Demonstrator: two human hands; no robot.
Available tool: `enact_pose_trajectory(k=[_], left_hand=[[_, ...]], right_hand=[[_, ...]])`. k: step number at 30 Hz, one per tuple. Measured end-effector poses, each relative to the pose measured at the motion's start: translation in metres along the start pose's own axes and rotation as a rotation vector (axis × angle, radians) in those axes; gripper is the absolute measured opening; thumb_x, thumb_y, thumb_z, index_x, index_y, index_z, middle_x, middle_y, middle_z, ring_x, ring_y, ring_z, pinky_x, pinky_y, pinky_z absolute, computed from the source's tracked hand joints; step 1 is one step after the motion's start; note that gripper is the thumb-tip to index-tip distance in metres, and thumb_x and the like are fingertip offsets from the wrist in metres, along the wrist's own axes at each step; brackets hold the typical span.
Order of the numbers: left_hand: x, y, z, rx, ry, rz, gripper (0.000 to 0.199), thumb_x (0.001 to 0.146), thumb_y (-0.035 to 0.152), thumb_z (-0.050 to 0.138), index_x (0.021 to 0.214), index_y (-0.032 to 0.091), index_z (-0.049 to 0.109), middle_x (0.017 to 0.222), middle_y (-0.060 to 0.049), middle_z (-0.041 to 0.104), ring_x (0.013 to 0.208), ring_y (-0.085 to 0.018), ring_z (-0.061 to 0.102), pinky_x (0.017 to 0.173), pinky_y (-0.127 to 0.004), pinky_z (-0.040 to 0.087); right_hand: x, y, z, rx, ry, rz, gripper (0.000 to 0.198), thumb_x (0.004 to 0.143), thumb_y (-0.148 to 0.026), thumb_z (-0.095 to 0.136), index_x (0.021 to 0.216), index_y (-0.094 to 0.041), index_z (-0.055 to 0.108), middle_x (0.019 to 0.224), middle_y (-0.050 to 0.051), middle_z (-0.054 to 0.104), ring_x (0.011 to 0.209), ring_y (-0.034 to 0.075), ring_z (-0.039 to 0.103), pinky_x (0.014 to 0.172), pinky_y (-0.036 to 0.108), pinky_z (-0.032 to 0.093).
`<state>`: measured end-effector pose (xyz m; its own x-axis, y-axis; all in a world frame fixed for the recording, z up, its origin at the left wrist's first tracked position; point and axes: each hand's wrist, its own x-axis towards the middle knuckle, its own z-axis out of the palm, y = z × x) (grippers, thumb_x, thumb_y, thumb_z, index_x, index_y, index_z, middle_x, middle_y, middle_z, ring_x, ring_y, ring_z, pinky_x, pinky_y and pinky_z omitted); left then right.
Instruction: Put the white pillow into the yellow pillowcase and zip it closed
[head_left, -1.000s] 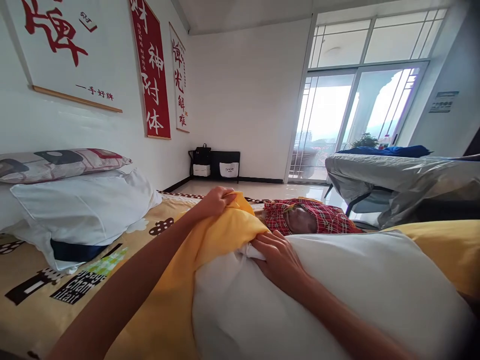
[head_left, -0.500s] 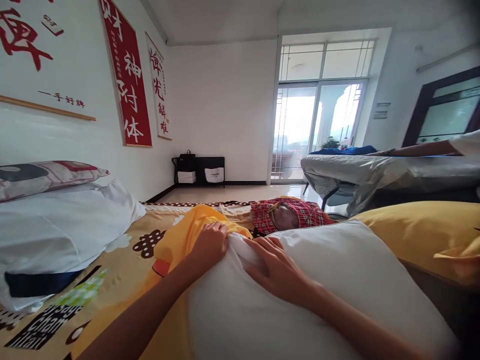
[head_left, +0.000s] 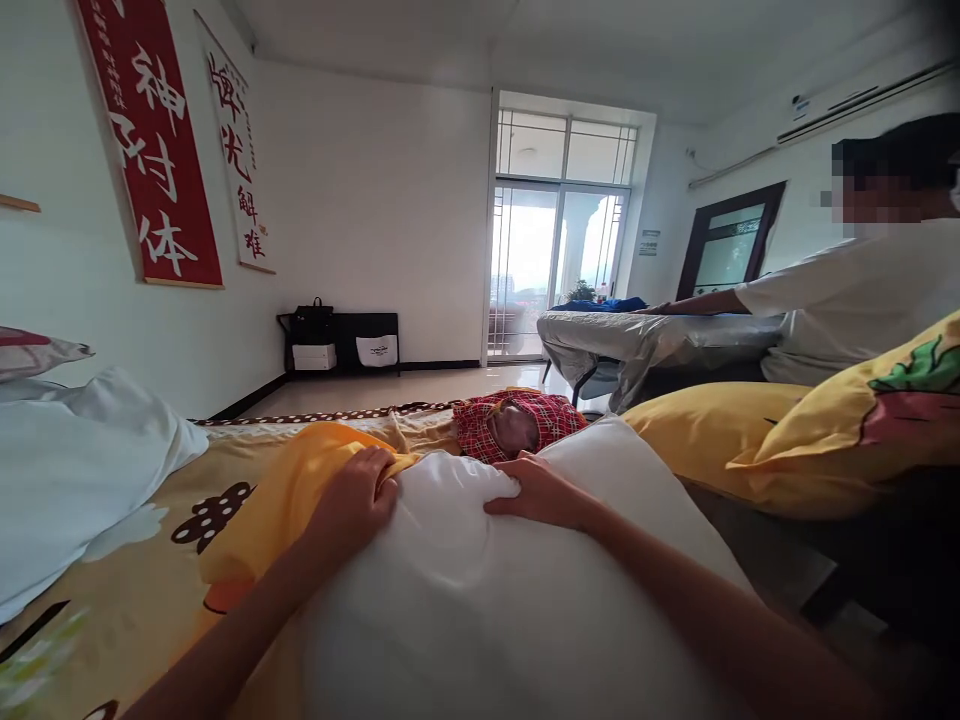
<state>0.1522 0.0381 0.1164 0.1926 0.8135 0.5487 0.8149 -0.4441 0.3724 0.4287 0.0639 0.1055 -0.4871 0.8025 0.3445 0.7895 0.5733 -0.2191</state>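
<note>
A plump white pillow (head_left: 465, 610) lies before me, with a yellow pillowcase (head_left: 289, 470) along its left side. My left hand (head_left: 360, 497) is closed around the pillowcase's edge, where the yellow fabric meets the pillow; its fingertips are partly hidden. With the thumb towards me and the fingers on the far side, my right hand (head_left: 536, 490) pinches a bulging fold of the pillow's upper part. Just beyond the hands lies a red plaid cloth item (head_left: 559, 425) with an oval opening.
Under the pillow spreads a patterned tablecloth (head_left: 135, 575). Another white pillow (head_left: 90, 470) lies at left, and yellow cushions (head_left: 705, 425) at right. Behind them a person in a white shirt (head_left: 862, 285) reaches over a plastic-covered table (head_left: 660, 330). A black stand (head_left: 352, 335) is by the wall.
My view has turned right, bringing the person and more yellow cushions into sight. The right hand has gone from lying spread on the pillow to pinching it. The left hand still holds the pillowcase.
</note>
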Motion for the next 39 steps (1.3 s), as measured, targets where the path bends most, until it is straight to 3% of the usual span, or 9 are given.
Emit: enact_pose_trajectory(k=[3, 7, 12, 15, 20, 26, 30, 36, 39], left_hand=[[0.027, -0.006, -0.001, 0.063, -0.128, -0.043, 0.007, 0.074, 0.019, 0.043, 0.078, 0.02, 0.049, 0.086, -0.005, 0.062, 0.08, -0.019, 0.057, 0.072, -0.03, 0.044], [0.058, -0.004, -0.001, 0.179, -0.267, -0.043, 0.009, 0.066, 0.013, 0.052, 0.069, 0.02, 0.048, 0.077, -0.003, 0.061, 0.073, -0.019, 0.055, 0.061, -0.027, 0.036], [0.075, 0.018, 0.011, 0.167, -0.376, 0.017, 0.011, 0.061, 0.01, 0.058, 0.056, 0.019, 0.053, 0.068, -0.002, 0.06, 0.068, -0.017, 0.054, 0.058, -0.026, 0.033], [0.077, 0.036, 0.021, 0.115, -0.455, 0.095, 0.014, 0.064, 0.012, 0.057, 0.052, 0.018, 0.054, 0.064, -0.001, 0.06, 0.064, -0.015, 0.054, 0.057, -0.024, 0.034], [0.072, 0.07, 0.022, 0.134, -0.389, 0.114, 0.021, 0.076, 0.016, 0.046, 0.06, 0.018, 0.059, 0.071, -0.003, 0.065, 0.07, -0.016, 0.057, 0.059, -0.024, 0.038], [0.055, 0.097, 0.024, 0.364, -0.245, 0.03, 0.023, 0.082, 0.015, 0.044, 0.09, 0.016, 0.066, 0.091, -0.015, 0.068, 0.089, -0.027, 0.064, 0.073, -0.034, 0.045], [0.037, 0.088, 0.03, 0.435, -0.263, 0.033, 0.031, 0.082, 0.01, 0.041, 0.104, 0.016, 0.062, 0.093, -0.016, 0.069, 0.087, -0.029, 0.067, 0.071, -0.035, 0.047], [0.015, 0.055, 0.032, 0.469, -0.316, -0.028, 0.044, 0.086, 0.014, 0.035, 0.125, 0.019, 0.053, 0.098, -0.016, 0.07, 0.09, -0.032, 0.068, 0.071, -0.038, 0.048], [0.008, 0.051, 0.026, 0.439, -0.346, -0.052, 0.046, 0.085, 0.014, 0.038, 0.128, 0.021, 0.052, 0.106, -0.015, 0.07, 0.093, -0.03, 0.067, 0.072, -0.036, 0.047]], right_hand=[[-0.01, -0.024, -0.008, -0.068, 0.059, -0.041, 0.026, 0.076, -0.051, 0.07, 0.081, -0.026, 0.071, 0.073, 0.001, 0.068, 0.079, 0.021, 0.058, 0.068, 0.028, 0.038], [-0.022, -0.044, -0.02, -0.065, 0.069, -0.22, 0.02, 0.081, -0.043, 0.067, 0.078, -0.024, 0.066, 0.068, -0.003, 0.068, 0.063, 0.013, 0.056, 0.075, 0.029, 0.034], [-0.028, -0.056, -0.021, -0.09, 0.102, -0.331, 0.003, 0.081, -0.026, 0.062, 0.08, -0.023, 0.063, 0.069, -0.003, 0.067, 0.064, 0.012, 0.058, 0.072, 0.029, 0.029], [-0.025, -0.062, -0.02, -0.114, 0.104, -0.363, 0.009, 0.075, -0.015, 0.058, 0.078, -0.022, 0.061, 0.069, -0.004, 0.068, 0.062, 0.011, 0.056, 0.071, 0.029, 0.029], [-0.008, -0.068, -0.015, -0.147, 0.105, -0.37, 0.013, 0.07, -0.011, 0.058, 0.075, -0.023, 0.062, 0.075, -0.005, 0.071, 0.068, 0.012, 0.059, 0.077, 0.028, 0.033], [0.017, -0.049, 0.008, -0.307, 0.112, -0.279, 0.01, 0.08, -0.024, 0.062, 0.074, -0.022, 0.069, 0.075, 0.002, 0.073, 0.073, 0.017, 0.062, 0.085, 0.033, 0.035], [0.015, -0.024, 0.016, -0.269, 0.15, -0.187, 0.027, 0.088, -0.045, 0.058, 0.081, -0.021, 0.068, 0.078, 0.004, 0.071, 0.077, 0.018, 0.063, 0.083, 0.034, 0.036], [0.006, -0.007, 0.004, -0.093, 0.24, -0.051, 0.047, 0.072, -0.053, 0.074, 0.104, -0.021, 0.061, 0.096, 0.005, 0.069, 0.091, 0.023, 0.06, 0.083, 0.035, 0.04], [0.002, 0.005, -0.015, -0.055, 0.134, -0.074, 0.07, 0.065, -0.055, 0.078, 0.122, -0.023, 0.054, 0.113, 0.006, 0.066, 0.103, 0.026, 0.057, 0.088, 0.037, 0.039]])
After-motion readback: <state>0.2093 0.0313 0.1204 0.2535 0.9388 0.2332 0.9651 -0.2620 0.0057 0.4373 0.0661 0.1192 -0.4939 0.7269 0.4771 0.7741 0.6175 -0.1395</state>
